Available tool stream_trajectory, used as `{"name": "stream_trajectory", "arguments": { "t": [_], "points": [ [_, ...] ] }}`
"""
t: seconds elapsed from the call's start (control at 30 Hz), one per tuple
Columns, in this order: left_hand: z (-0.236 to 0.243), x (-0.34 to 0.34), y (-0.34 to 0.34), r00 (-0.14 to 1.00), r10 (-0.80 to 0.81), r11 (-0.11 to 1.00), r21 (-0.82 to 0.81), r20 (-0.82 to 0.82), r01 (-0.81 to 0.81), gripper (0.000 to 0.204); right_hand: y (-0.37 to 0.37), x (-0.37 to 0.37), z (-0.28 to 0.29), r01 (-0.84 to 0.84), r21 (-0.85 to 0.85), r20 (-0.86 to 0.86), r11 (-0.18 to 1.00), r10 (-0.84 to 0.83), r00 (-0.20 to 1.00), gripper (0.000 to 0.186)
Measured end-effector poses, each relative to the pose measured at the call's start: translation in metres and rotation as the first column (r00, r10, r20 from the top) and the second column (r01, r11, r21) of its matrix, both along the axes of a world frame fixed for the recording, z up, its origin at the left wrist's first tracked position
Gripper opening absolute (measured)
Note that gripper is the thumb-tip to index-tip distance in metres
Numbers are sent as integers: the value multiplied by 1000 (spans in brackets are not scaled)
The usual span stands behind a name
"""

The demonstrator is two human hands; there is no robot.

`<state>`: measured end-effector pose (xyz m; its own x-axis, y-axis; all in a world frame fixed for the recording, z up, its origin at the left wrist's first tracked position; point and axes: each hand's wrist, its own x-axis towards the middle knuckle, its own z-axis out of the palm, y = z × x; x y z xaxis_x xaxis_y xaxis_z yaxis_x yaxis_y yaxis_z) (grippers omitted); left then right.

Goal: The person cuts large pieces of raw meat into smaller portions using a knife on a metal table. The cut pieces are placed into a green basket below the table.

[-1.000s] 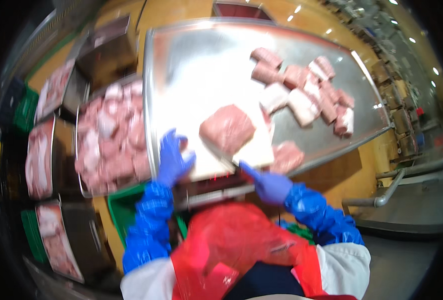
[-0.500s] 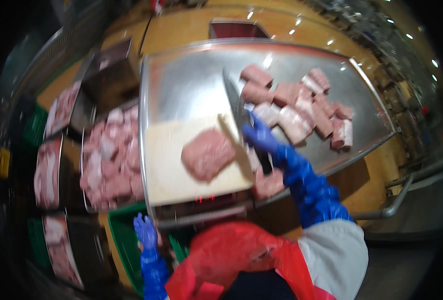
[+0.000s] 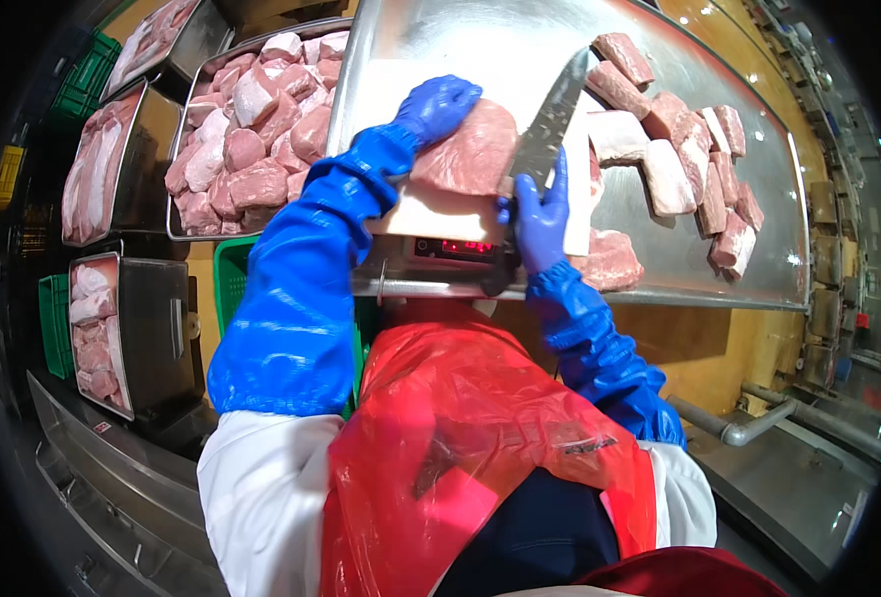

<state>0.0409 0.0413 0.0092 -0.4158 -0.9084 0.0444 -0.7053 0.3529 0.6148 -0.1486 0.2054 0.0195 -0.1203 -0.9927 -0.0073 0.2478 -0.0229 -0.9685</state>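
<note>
A thick piece of raw meat (image 3: 468,154) lies on the white cutting board (image 3: 440,214). My left hand (image 3: 438,107), in a blue glove, presses on its far left edge with the fingers curled. To the right of the meat, my right hand (image 3: 538,224) grips a large knife (image 3: 552,124) by its dark handle. The wide blade points away from me, tilted a little to the right, over the board's right part. Several cut meat pieces (image 3: 674,179) lie farther right on the steel table (image 3: 759,229).
Left of the table stands a steel bin (image 3: 174,214) heaped with meat chunks. More bins of meat, such as one steel tub (image 3: 152,328), line the far left. A green crate (image 3: 231,274) sits below the table's left edge. A scale display (image 3: 450,249) glows red under the board.
My left hand has come up from beside the green crate onto the meat. My right hand has brought the knife nearer the meat. The whole view has shifted.
</note>
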Motion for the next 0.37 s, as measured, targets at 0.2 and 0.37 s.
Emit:
{"name": "stream_trajectory", "arguments": {
  "t": [0.2,0.37],
  "points": [
    [-34,-1,156,989,126,898,-413,-82,-149,52,41,-75,23,-153,292,-442,944,275,854,67],
    [-13,46,230,852,427,880,-78,-303,-468,41,57,-70,33,-590,278,-792,758,528,306,68]
  ]
}}
